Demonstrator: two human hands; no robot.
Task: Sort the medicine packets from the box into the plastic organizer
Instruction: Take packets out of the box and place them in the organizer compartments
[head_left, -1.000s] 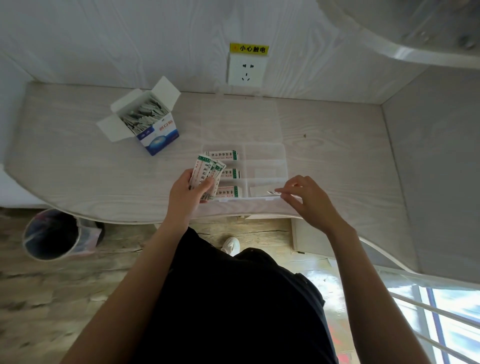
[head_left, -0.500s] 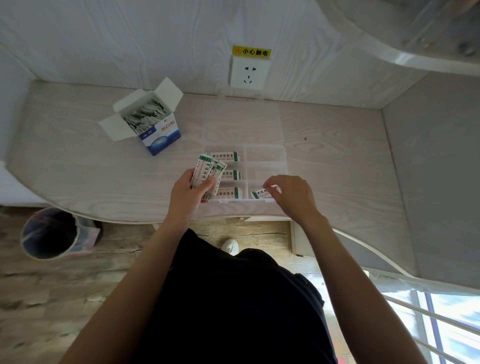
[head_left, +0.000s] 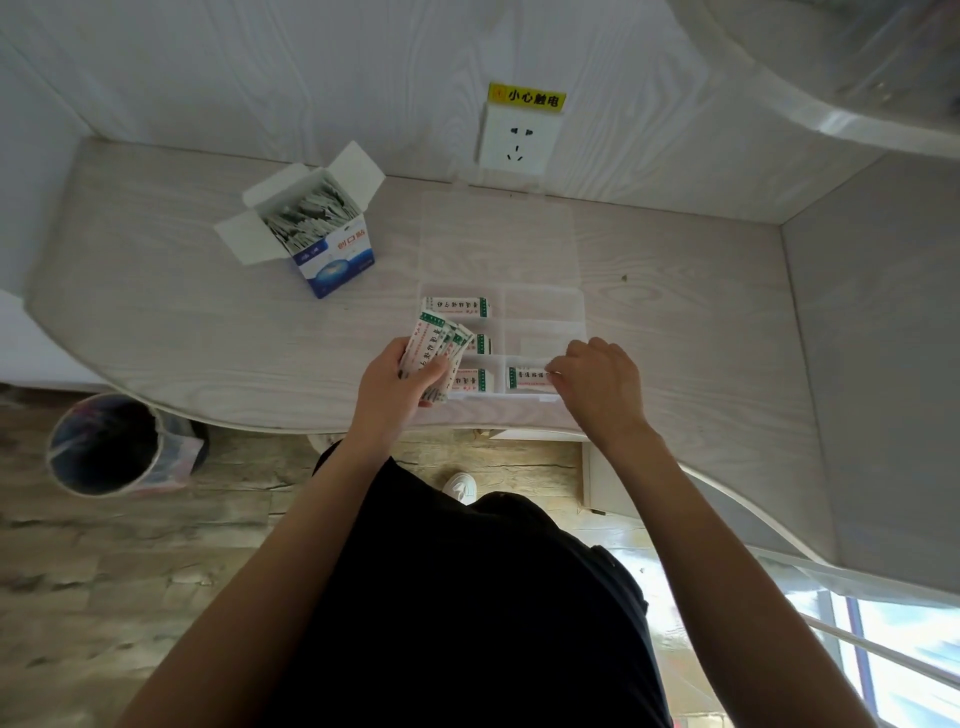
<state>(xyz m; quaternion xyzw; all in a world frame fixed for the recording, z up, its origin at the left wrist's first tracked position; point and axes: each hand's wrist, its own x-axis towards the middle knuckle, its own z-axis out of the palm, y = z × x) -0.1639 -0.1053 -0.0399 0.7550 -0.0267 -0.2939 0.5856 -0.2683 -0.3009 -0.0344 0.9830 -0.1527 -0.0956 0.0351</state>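
Hands first: the left hand (head_left: 402, 382) is raised just over the near left corner of the plastic organizer (head_left: 543, 317), fingers curled round a fanned stack of packets (head_left: 435, 345) with the thumb pressed across their faces. The right hand (head_left: 597, 387) reaches over the organizer's near right corner, knuckles up, fingers bent down, its fingertips (head_left: 555, 375) on the end of a single packet (head_left: 527, 376) lying in the near right compartment; whether it pinches that packet or only touches it cannot be told.

Compared with a second ago, the right hand has come in from the organizer's front edge, where it held the packet just outside the rim, and the packet now lies flat inside the near right compartment. Half a second ago the same packet sat tilted there under the fingers. The left hand and its stack have barely shifted.

Three more packets lie in the organizer's left column, one per compartment, the middle and near ones partly hidden by the held stack. The two farther right compartments look empty. The organizer's clear lid lies open flat on the desk (head_left: 182, 332) behind it. The open box (head_left: 324, 244), full of packets, stands on the desk behind and to the left of the organizer.
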